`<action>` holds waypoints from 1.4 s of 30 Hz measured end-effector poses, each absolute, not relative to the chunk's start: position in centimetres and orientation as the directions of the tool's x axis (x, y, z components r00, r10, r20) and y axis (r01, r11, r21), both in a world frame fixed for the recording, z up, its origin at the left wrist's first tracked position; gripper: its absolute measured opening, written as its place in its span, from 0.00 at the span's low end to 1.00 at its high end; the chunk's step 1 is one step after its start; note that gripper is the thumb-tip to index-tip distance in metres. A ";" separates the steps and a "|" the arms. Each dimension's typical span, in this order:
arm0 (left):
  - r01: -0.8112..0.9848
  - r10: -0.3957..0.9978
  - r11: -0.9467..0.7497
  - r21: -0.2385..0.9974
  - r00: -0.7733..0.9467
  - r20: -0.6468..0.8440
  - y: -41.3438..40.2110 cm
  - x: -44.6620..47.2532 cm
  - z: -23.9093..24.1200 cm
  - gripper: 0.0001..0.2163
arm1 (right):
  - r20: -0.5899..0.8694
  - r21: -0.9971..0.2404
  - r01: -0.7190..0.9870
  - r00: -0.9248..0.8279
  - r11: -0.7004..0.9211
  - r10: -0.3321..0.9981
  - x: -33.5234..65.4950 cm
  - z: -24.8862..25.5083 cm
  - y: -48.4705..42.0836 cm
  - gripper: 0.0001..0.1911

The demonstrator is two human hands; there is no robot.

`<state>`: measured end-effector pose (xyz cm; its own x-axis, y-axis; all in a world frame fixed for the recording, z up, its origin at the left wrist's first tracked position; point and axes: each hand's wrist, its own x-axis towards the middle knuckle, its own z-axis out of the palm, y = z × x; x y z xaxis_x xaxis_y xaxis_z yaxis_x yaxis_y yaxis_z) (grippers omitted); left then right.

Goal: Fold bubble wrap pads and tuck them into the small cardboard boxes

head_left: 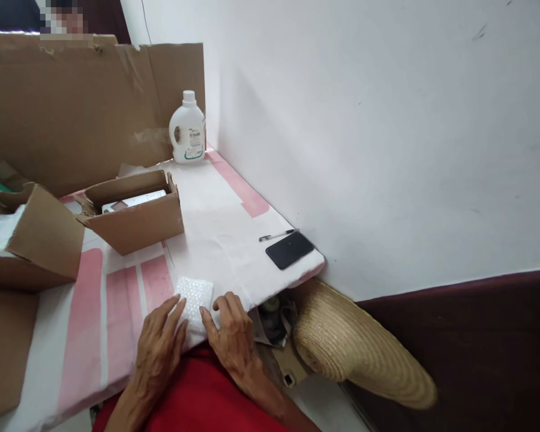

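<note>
A small square of bubble wrap [195, 297] lies flat on the cloth-covered table near its front edge. Whether anything is inside the wrap, I cannot tell. At its left side rests my left hand [158, 339], fingers stretched forward and the tips touching the wrap's edge. My right hand [231, 333] is at the opposite side, its thumb against the wrap and its fingers slightly bent and apart from the thumb. Neither hand is closed round it.
An open cardboard box [146, 225] holds a white carton [137, 201]. Another box [49, 234] at left contains bubble wrap. A white jug [189, 132] stands before a cardboard panel [72, 114]. A black phone [290, 249] and pen [276, 235] lie rightward; a straw hat [342, 336] hangs below.
</note>
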<state>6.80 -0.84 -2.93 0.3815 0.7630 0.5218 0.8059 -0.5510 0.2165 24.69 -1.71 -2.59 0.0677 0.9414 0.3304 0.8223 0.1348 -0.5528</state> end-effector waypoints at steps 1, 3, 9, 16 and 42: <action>0.782 0.740 -0.599 0.174 0.456 0.495 -1.1 6.9 -3.1 0.27 | 0.374 -0.545 0.811 0.009 0.212 0.927 24.8 -2.2 -1.8 0.16; 0.731 0.688 -0.677 0.090 0.584 0.431 -1.3 7.2 -3.9 0.29 | 0.433 -0.495 0.765 -0.193 0.411 0.881 24.8 -2.1 -1.7 0.28; 0.729 0.694 -0.684 0.000 0.652 0.306 -0.9 7.4 -6.8 0.33 | 0.295 -0.410 0.709 -0.492 0.573 0.819 24.9 -5.1 -0.1 0.49; 0.749 0.730 -0.661 0.048 0.626 0.275 -1.1 7.1 -6.6 0.34 | 0.280 -0.400 0.774 -0.407 0.491 0.870 25.6 -6.0 -0.1 0.53; 0.711 0.756 -0.543 0.446 0.184 0.628 5.9 4.4 5.9 0.20 | 0.498 -0.683 0.409 -0.347 0.606 0.795 28.2 6.9 9.1 0.07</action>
